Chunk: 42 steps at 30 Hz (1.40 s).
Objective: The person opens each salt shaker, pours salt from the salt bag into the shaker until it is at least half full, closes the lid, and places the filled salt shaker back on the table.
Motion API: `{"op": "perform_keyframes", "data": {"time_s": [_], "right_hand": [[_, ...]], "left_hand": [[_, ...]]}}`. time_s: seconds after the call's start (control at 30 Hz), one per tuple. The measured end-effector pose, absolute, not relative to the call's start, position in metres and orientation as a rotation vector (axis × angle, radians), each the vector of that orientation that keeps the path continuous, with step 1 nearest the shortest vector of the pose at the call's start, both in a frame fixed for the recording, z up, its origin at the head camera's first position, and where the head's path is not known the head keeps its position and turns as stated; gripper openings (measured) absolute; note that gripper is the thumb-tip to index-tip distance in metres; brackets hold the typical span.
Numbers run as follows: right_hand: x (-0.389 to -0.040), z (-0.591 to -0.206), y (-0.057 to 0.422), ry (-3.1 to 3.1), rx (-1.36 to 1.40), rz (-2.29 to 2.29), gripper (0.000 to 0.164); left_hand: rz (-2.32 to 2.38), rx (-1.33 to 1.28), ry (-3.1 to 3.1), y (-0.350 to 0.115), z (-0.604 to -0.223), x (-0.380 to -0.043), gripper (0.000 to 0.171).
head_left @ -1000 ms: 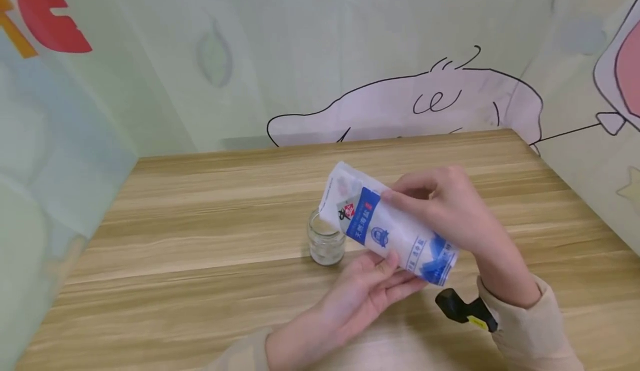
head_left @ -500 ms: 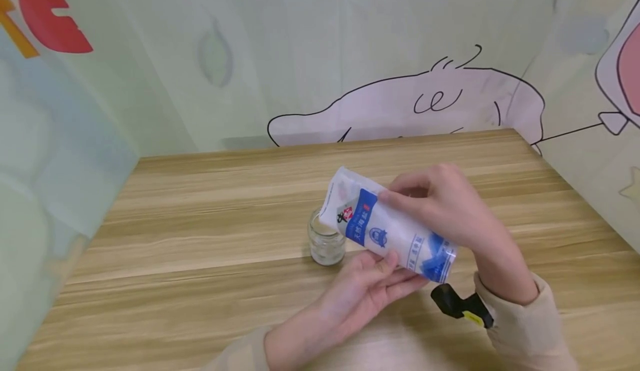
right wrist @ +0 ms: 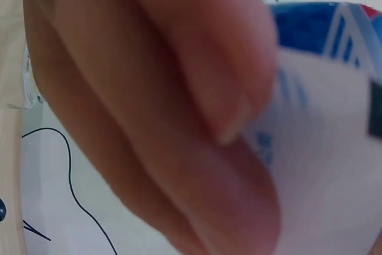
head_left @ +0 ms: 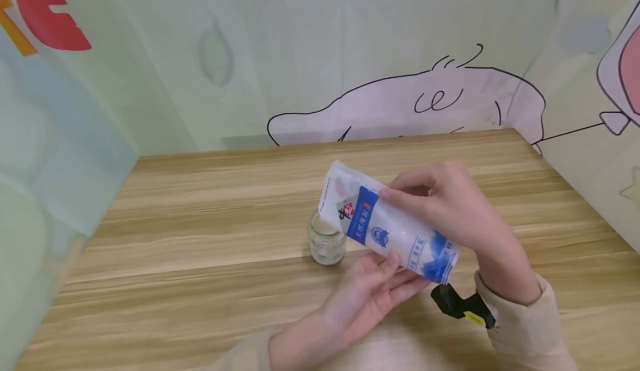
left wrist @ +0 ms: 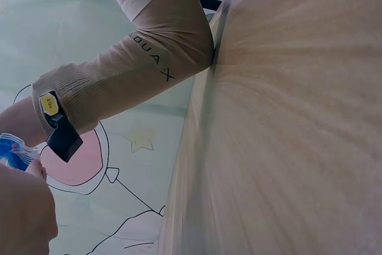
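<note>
A white and blue bag of salt point(head_left: 395, 235), printed with Chinese characters, is tilted in the head view with its upper left end over the mouth of a small glass jar point(head_left: 326, 246). The jar stands upright on the table. My left hand point(head_left: 367, 290) holds the bag from below, thumb on its printed front and fingers beneath. My right hand point(head_left: 442, 204) pinches the bag's upper long edge, thumb in front. Close up in the right wrist view, the right fingers point(right wrist: 197, 165) lie against the bag. Only the bag's blue end point(left wrist: 18, 152) shows in the left wrist view.
The wood-grain table point(head_left: 190, 221) meets a printed cloth backdrop point(head_left: 280, 43) behind and at both sides. A black wrist device point(head_left: 462, 307) with a yellow label sits at the right sleeve, close to the bag's lower end.
The bag's upper left end dips slightly and then lifts back up over the jar. Both hands keep their hold, and the jar stays in place.
</note>
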State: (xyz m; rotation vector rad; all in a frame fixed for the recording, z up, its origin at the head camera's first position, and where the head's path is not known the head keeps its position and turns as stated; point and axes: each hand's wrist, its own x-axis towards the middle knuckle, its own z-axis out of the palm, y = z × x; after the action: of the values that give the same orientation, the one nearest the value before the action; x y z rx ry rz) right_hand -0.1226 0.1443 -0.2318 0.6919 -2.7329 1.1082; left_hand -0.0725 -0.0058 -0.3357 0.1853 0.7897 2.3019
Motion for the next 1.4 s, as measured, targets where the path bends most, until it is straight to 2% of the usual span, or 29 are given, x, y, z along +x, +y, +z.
{"op": "perform_keyframes", "data": {"time_s": [1.4], "right_hand": [[-0.1231,-0.2323,0.1423,-2.723,0.69,1.074,0.014]], "left_hand": [[2.289,0.166,0.83,-0.0076,-0.331,-0.0765,0.047]]}}
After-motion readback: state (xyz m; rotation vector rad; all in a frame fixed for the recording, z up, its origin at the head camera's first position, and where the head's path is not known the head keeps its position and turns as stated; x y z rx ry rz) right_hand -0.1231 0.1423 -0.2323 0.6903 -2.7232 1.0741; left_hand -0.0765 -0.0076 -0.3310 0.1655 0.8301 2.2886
